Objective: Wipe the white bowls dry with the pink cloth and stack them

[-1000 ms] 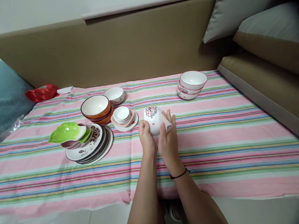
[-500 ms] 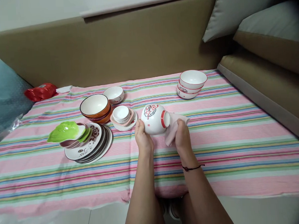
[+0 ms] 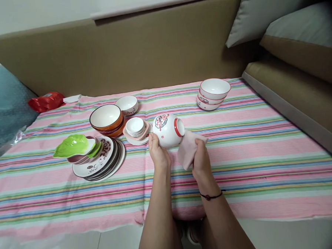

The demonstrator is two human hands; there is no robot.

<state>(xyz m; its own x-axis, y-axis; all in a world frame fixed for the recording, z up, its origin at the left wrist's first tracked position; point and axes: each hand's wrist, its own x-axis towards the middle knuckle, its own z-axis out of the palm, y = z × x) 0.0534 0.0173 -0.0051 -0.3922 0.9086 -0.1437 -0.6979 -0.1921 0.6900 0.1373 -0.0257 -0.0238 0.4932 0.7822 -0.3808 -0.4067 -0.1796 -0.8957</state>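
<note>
A white bowl (image 3: 166, 133) with a red foot ring and a red-and-black flower print is tipped on its side above the striped cloth. My left hand (image 3: 159, 152) grips it by the rim, fingers closed, its base facing right. In my right hand (image 3: 201, 159) is a pale pink cloth (image 3: 187, 151), pinched between thumb and fingers and hanging close beside the bowl's base. Whether the cloth touches the bowl I cannot tell. A dark cord bracelet circles my right wrist.
Left of my hands stand stacked plates (image 3: 119, 166), a green leaf-shaped dish (image 3: 74, 145), brown bowls (image 3: 106, 118), a white bowl (image 3: 127, 104) and small dishes (image 3: 135, 125). Stacked red-rimmed bowls (image 3: 213, 94) stand back right. A red package (image 3: 46, 101) lies far left; cushions (image 3: 303, 32) rise at right.
The bowl has shifted slightly left and turned, its foot ring facing me more. My right hand has drawn the cloth a little lower and left, and more of the cloth shows.
</note>
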